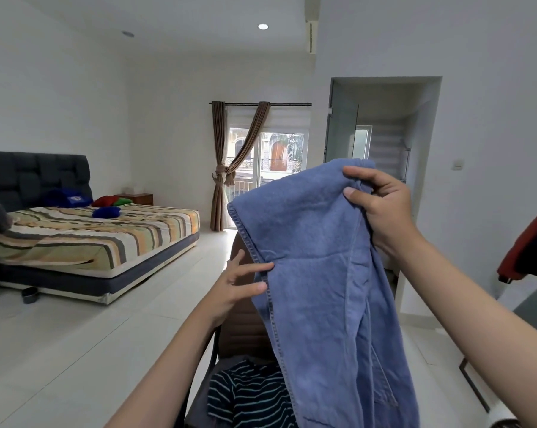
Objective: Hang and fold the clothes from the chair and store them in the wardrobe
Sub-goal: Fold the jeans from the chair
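Observation:
A pair of blue jeans [316,273] hangs in front of me, held up above the brown chair [239,329]. My right hand [381,205] grips the top of the jeans, fingers and thumb curled round the bunched cloth. My left hand [242,282] touches the stitched left seam with straight, spread fingers. A dark shirt with pale stripes [245,393] lies on the chair seat below the jeans, partly hidden by them.
A bed [100,242] with a striped sheet stands at the left across white floor tiles. A curtained window [261,162] is straight ahead, an open doorway [381,134] to its right. A red and dark garment [532,248] hangs at the right edge.

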`<state>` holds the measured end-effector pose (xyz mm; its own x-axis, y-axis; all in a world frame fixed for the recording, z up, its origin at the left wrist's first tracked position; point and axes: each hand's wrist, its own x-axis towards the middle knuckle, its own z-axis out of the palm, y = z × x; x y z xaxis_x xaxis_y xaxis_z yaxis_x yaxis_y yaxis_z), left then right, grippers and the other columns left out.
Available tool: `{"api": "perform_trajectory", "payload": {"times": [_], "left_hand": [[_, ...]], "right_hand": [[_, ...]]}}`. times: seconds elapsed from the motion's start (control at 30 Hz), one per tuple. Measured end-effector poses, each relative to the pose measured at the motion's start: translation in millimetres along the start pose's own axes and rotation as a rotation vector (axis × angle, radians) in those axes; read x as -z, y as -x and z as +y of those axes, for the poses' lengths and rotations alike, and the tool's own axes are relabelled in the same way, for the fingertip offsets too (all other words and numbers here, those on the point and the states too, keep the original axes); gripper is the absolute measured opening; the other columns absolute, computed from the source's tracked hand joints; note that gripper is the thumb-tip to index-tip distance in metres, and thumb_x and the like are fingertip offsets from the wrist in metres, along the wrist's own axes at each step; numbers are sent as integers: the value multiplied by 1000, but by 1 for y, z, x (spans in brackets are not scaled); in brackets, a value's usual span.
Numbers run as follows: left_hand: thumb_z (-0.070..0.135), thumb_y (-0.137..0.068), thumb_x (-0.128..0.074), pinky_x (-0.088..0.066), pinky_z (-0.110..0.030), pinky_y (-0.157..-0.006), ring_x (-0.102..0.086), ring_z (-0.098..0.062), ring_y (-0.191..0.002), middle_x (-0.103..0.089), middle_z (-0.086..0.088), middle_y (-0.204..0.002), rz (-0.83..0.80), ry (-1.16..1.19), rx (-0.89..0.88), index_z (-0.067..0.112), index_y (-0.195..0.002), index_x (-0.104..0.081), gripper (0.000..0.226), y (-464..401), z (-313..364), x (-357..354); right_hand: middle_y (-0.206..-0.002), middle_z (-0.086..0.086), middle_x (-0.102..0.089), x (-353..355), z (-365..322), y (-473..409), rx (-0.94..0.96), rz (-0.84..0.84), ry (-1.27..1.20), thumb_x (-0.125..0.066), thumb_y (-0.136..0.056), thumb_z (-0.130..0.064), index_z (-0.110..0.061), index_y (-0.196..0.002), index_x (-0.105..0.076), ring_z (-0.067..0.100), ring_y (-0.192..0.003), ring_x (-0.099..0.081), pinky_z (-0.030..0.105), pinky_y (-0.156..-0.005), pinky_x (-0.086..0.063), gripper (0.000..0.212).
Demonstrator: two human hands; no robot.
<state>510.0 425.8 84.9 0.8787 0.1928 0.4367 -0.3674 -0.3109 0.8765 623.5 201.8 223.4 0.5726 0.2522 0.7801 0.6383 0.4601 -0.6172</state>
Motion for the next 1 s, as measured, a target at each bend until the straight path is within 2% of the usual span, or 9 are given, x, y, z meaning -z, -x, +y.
{"api": "perform_trajectory", "payload": {"times": [0.1, 0.2, 0.27, 0.37, 0.43, 0.6, 0.77, 0.9, 1.0], "left_hand": [[54, -60, -80, -31, -44, -112, -43, -17, -132, -50, -2, -139, -94, 121, -14, 23, -112, -70, 61, -8, 7, -3], [52, -56, -82, -39, -36, -106, -54, -18, -123, -63, -3, -125, -121, 163, 52, 26, -110, -71, 61, -16, 9, -11], [39, -57, -85, -43, -31, -102, -57, -17, -119, -67, 1, -119, -82, 180, 54, 28, -106, -72, 51, -18, 8, -20], [4, -64, -80, -50, -20, -90, -61, -15, -110, -71, 8, -108, 47, 189, 55, 26, -102, -73, 45, -17, 11, -34], [-5, -66, -76, -51, -17, -83, -64, -12, -103, -69, 11, -109, 67, 208, 69, 25, -108, -70, 52, -13, 16, -39], [-10, -61, -76, -52, -19, -82, -66, -12, -101, -68, 5, -116, 20, 276, 50, 23, -109, -69, 59, -6, 37, -43], [-4, -56, -70, -52, -21, -87, -64, -13, -107, -67, 6, -117, -26, 312, 12, 21, -112, -68, 61, -5, 59, -38], [-2, -51, -72, -53, -21, -83, -65, -14, -105, -68, 10, -116, -36, 285, 32, 28, -109, -71, 65, -5, 69, -31], [-5, -51, -69, -54, -21, -82, -65, -14, -103, -69, 13, -111, -17, 273, 44, 24, -108, -70, 65, -7, 73, -29]], "right_hand": [[-91, -5, -74, 6, -5, -4, -42, -36, -102, -59, -79, 17, -23, -81, -77, 13, -92, -68, 22, -79, -53, 45], [-90, -4, -74, 13, -7, -6, -74, -65, -154, -56, -80, 18, -22, -78, -78, 14, -89, -68, 24, -79, -54, 46], [-90, -2, -74, 20, -6, -7, -86, -58, -161, -56, -80, 18, -21, -78, -78, 15, -89, -68, 25, -79, -54, 45], [-94, 0, -74, 31, -3, -8, -91, -28, -131, -58, -79, 18, -21, -80, -77, 18, -93, -68, 26, -81, -54, 43], [-93, -1, -74, 40, 0, -7, -98, 3, -98, -59, -79, 17, -22, -81, -77, 17, -92, -67, 26, -81, -54, 43], [-90, -2, -73, 64, 11, -3, -125, 79, -33, -62, -77, 16, -23, -81, -77, 15, -85, -67, 24, -76, -54, 42], [-94, 7, -67, 89, 26, 7, -150, 134, 3, -71, -70, 11, -22, -81, -71, 25, -90, -63, 36, -83, -52, 35], [-68, -4, -69, 94, 32, 18, -159, 206, 34, -76, -68, 10, -14, -81, -57, 11, -64, -64, 23, -59, -52, 33], [-49, -16, -56, 98, 45, 21, -147, 239, 142, -82, -65, 2, -17, -77, -50, -1, -47, -49, 19, -52, -45, 40]]}}
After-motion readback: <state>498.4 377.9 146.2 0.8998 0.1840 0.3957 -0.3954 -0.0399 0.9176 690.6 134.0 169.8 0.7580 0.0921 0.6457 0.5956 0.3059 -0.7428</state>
